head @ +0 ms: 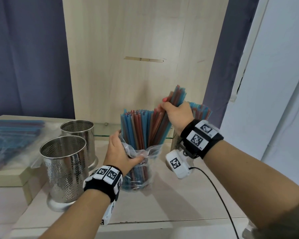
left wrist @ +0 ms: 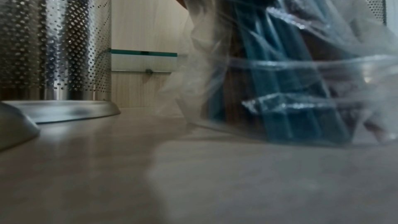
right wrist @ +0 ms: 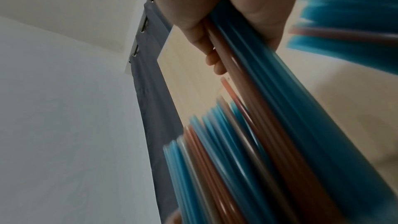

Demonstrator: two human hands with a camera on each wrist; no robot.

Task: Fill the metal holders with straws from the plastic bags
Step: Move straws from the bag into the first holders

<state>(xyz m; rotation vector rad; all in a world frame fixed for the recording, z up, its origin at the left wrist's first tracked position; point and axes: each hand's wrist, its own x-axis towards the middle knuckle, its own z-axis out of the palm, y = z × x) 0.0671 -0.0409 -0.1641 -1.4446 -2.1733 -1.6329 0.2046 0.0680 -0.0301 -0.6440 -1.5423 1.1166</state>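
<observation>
A clear plastic bag [head: 141, 163] of blue and red straws [head: 138, 128] stands upright on the shelf. My left hand [head: 118, 150] grips the bag around its crumpled middle; the bag [left wrist: 290, 77] fills the left wrist view. My right hand [head: 175, 112] grips a bundle of straws [head: 176, 97] and holds it tilted, partly raised out of the bag; the bundle [right wrist: 269, 108] shows blurred in the right wrist view. Two empty perforated metal holders [head: 65, 168] [head: 78, 135] stand to the left. A third holder [head: 175, 144] with straws [head: 201, 111] in it stands behind my right wrist, mostly hidden.
More bagged straws [head: 14, 135] lie on a raised block at far left. A glass ledge [head: 102, 130] runs along the wooden back panel [head: 136, 49]. A black cable [head: 219, 195] trails from my right wrist across the shelf. Curtains hang on both sides.
</observation>
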